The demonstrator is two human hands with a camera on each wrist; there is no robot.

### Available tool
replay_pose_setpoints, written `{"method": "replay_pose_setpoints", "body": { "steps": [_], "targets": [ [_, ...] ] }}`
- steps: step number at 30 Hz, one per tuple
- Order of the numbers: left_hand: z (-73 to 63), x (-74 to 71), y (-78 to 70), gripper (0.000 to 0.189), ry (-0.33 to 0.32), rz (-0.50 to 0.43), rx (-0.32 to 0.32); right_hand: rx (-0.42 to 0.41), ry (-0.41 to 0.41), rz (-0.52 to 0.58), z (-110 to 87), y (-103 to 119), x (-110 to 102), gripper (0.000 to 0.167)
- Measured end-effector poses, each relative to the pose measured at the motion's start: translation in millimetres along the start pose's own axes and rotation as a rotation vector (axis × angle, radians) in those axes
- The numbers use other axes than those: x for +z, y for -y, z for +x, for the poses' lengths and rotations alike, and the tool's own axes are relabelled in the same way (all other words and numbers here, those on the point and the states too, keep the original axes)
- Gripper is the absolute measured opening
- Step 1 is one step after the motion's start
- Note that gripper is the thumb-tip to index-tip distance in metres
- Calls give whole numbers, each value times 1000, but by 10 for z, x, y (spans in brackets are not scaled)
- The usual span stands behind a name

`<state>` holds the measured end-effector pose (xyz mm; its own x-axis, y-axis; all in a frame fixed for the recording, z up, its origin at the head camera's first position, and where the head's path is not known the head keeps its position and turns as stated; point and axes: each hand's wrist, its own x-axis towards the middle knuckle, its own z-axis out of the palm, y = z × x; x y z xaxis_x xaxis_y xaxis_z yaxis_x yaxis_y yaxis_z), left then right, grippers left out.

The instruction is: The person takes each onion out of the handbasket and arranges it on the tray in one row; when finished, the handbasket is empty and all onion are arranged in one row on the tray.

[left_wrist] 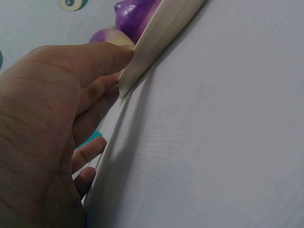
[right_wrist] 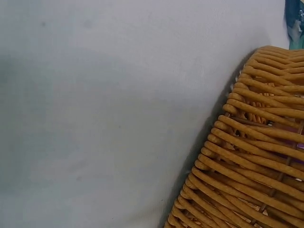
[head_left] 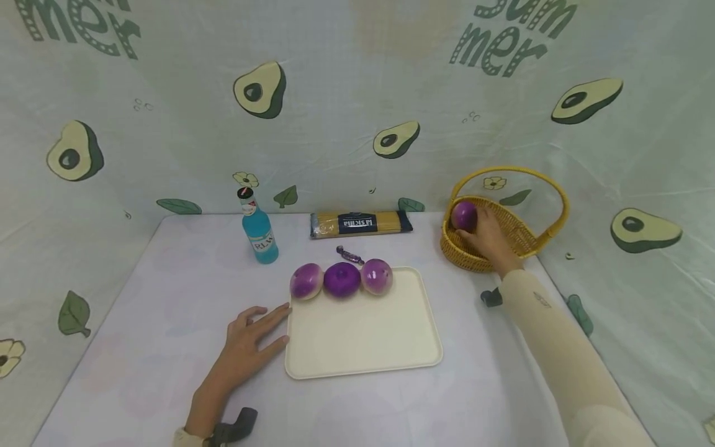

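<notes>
My right hand (head_left: 490, 239) reaches into a yellow wicker basket (head_left: 469, 259) and grips a shiny purple onion (head_left: 463, 216) near its left wall. In the right wrist view only the woven side of the basket (right_wrist: 251, 156) shows, and the hand is hidden. On a cream rectangular tray (head_left: 363, 338), a purple-and-white onion (head_left: 306, 281), a dark purple onion (head_left: 342, 280) and a lighter purple onion (head_left: 377, 277) line the far edge. My left hand (head_left: 251, 347) touches the tray's left edge with extended fingers and thumb; the left wrist view shows the fingertips (left_wrist: 124, 54) against the rim.
Behind the tray lies a small purple wrapped candy (head_left: 350, 255), with a pack of spaghetti (head_left: 360, 224) farther back. A blue bottle (head_left: 259, 233) stands at the back left. A patterned cloth backdrop (head_left: 335, 155) rises behind the white table (head_left: 184, 298). The basket's arched handle (head_left: 561, 214) stands up.
</notes>
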<state>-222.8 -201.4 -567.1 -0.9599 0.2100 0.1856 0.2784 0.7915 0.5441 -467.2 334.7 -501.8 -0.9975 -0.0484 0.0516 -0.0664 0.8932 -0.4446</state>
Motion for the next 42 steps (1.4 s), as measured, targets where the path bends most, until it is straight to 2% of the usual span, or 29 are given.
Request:
{"method": "replay_pose_setpoints", "body": {
  "steps": [9, 18, 23, 27, 33, 42],
  "targets": [
    [4, 16, 25, 58, 0, 3, -11, 41, 17, 31, 119, -59, 44, 92],
    [26, 33, 9, 58, 4, 10, -3, 61, 19, 10, 164, -48, 21, 90],
    [12, 2, 1, 58, -10, 2, 0, 92, 12, 78, 155, -38, 44, 88],
    [6, 14, 19, 58, -14, 6, -9, 73, -24, 130, 149, -63, 57, 86],
    [-2, 27, 13, 59, 4, 7, -14, 25, -71, 108, 68, -125, -1, 81],
    [4, -1, 25, 59, 11, 3, -17, 30, -50, 69, -92, -31, -89, 83]
  ]
}}
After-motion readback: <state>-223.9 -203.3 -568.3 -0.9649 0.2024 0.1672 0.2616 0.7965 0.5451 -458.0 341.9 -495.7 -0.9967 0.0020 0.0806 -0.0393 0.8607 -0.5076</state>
